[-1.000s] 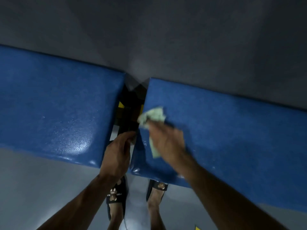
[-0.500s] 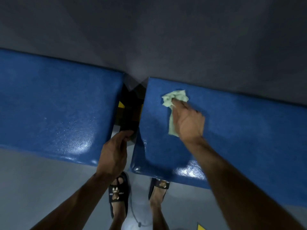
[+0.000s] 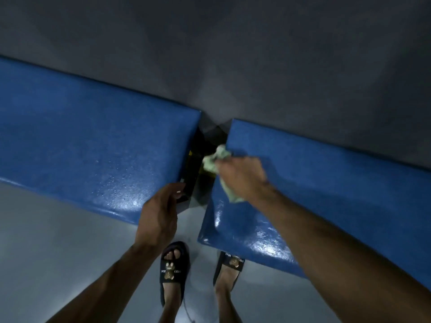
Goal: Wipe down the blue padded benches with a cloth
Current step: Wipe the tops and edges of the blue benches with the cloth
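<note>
Two blue padded benches stand side by side against a grey wall, the left bench (image 3: 88, 155) and the right bench (image 3: 326, 183), with a dark gap between them. My right hand (image 3: 242, 176) grips a pale green cloth (image 3: 215, 160) at the right bench's left edge; part of the cloth hangs over the gap and another part shows below my palm. My left hand (image 3: 161, 213) hovers at the near right corner of the left bench, fingers loosely curled, holding nothing that I can see.
The gap (image 3: 203, 173) between the benches shows a dark frame with a yellow patch. My feet in black slippers (image 3: 173, 264) stand on the grey floor (image 3: 58, 252) just before the benches. The grey wall (image 3: 233, 54) runs behind them.
My right hand swept the cloth from the far part of the right bench's top back to its left edge by the gap. My left hand stayed near the left bench's corner.
</note>
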`<state>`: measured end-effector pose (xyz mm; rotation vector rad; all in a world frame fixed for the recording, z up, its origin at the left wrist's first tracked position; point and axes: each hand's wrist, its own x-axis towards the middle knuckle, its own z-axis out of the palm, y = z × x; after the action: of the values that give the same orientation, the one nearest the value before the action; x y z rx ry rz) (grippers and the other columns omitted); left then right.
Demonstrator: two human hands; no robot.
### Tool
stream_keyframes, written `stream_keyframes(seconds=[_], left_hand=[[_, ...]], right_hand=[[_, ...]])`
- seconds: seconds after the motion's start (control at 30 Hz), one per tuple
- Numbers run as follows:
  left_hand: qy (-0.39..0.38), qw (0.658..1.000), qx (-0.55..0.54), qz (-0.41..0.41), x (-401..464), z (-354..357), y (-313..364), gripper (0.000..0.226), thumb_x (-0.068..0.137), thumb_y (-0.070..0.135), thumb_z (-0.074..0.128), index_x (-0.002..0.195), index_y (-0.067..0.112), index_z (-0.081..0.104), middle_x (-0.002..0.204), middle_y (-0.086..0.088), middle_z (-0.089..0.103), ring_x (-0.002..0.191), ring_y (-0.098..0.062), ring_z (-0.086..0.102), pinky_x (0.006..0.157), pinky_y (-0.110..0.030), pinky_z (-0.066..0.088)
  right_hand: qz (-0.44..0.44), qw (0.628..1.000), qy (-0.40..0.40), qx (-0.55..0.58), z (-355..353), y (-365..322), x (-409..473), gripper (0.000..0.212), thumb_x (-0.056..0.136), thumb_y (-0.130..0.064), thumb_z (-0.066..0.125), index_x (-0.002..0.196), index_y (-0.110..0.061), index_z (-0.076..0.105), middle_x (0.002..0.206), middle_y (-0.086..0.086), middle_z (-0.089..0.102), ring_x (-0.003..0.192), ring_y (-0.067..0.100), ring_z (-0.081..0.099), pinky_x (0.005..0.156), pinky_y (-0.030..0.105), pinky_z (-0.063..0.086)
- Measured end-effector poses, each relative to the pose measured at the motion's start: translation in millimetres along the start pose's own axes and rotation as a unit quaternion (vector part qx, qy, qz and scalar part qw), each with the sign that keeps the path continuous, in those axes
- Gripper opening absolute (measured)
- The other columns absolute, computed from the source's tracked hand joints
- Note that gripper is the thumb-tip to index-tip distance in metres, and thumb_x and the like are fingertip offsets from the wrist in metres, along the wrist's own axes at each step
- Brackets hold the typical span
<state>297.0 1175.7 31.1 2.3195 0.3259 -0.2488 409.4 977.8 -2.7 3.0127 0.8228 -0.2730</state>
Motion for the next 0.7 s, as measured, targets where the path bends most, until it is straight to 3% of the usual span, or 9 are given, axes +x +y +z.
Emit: stream_keyframes(seconds=[0.1, 0.2, 0.3, 0.4, 0.5, 0.6, 0.7], left_hand=[[0.005, 1.000, -0.002, -0.005, 0.2, -10.4, -4.3, 0.031, 0.098, 0.018, 0.040, 0.112, 0.021, 0.067, 0.098, 0.008, 0.069, 0.081, -0.003, 0.058, 0.073, -0.007, 0.041], [0.023, 1.000, 0.004, -0.005, -3.7, -18.8, -4.8, 0.040, 0.092, 0.021, 0.034, 0.110, 0.018, 0.069, 0.098, 0.009, 0.067, 0.089, -0.002, 0.058, 0.077, -0.005, 0.039], [0.021, 1.000, 0.007, -0.016, -7.8, -25.6, -5.1, 0.043, 0.090, 0.018, 0.033, 0.112, 0.018, 0.069, 0.103, 0.009, 0.069, 0.095, -0.008, 0.063, 0.083, -0.021, 0.046], [0.022, 1.000, 0.015, -0.008, -11.6, -30.6, -9.0, 0.042, 0.092, 0.019, 0.033, 0.114, 0.015, 0.069, 0.107, 0.003, 0.071, 0.098, -0.012, 0.065, 0.082, -0.021, 0.045], [0.015, 0.999, 0.026, -0.016, -17.2, -34.7, -13.4, 0.043, 0.093, 0.021, 0.032, 0.117, 0.015, 0.068, 0.111, 0.002, 0.071, 0.101, -0.012, 0.065, 0.083, -0.021, 0.045], [0.002, 0.999, 0.039, -0.010, -18.6, -40.8, -20.4, 0.043, 0.093, 0.021, 0.033, 0.118, 0.018, 0.068, 0.114, 0.008, 0.069, 0.105, -0.007, 0.063, 0.087, -0.005, 0.038], [-0.018, 0.998, 0.061, 0.011, -16.7, -46.4, -33.6, 0.041, 0.093, 0.016, 0.037, 0.117, 0.017, 0.070, 0.116, 0.006, 0.070, 0.105, -0.008, 0.063, 0.087, -0.001, 0.033]], right_hand=[[0.084, 0.996, 0.023, -0.004, -1.3, -12.0, 5.9, 0.007, 0.069, -0.021, 0.067, 0.076, -0.023, 0.067, 0.064, -0.001, 0.066, 0.049, 0.020, 0.063, 0.045, 0.023, 0.039], [-0.001, 0.998, -0.026, 0.059, 6.6, -59.2, -39.1, 0.015, 0.063, -0.016, 0.076, 0.073, -0.021, 0.066, 0.062, 0.000, 0.063, 0.040, 0.019, 0.057, 0.041, 0.021, 0.033], [-0.110, 0.980, -0.151, 0.068, 14.1, -96.9, -81.3, 0.013, 0.072, -0.023, 0.075, 0.083, -0.026, 0.069, 0.073, -0.004, 0.067, 0.051, 0.016, 0.063, 0.046, 0.023, 0.031], [-0.174, 0.966, -0.188, 0.044, 2.0, -98.6, -79.6, 0.015, 0.076, -0.023, 0.071, 0.091, -0.027, 0.073, 0.081, -0.002, 0.070, 0.061, 0.019, 0.066, 0.049, 0.025, 0.032], [-0.232, 0.941, -0.246, 0.011, -13.0, -86.8, -52.8, 0.021, 0.092, -0.015, 0.053, 0.109, -0.015, 0.066, 0.106, 0.008, 0.068, 0.090, 0.029, 0.065, 0.063, 0.033, 0.033], [-0.138, 0.973, -0.183, -0.019, -16.8, -67.6, -28.1, 0.024, 0.092, -0.017, 0.050, 0.112, -0.020, 0.063, 0.105, 0.005, 0.068, 0.091, 0.027, 0.067, 0.062, 0.031, 0.035], [-0.010, 0.995, -0.094, 0.012, -9.0, -66.6, -29.4, 0.017, 0.078, -0.020, 0.066, 0.095, -0.022, 0.066, 0.083, 0.003, 0.070, 0.062, 0.023, 0.068, 0.050, 0.028, 0.043]])
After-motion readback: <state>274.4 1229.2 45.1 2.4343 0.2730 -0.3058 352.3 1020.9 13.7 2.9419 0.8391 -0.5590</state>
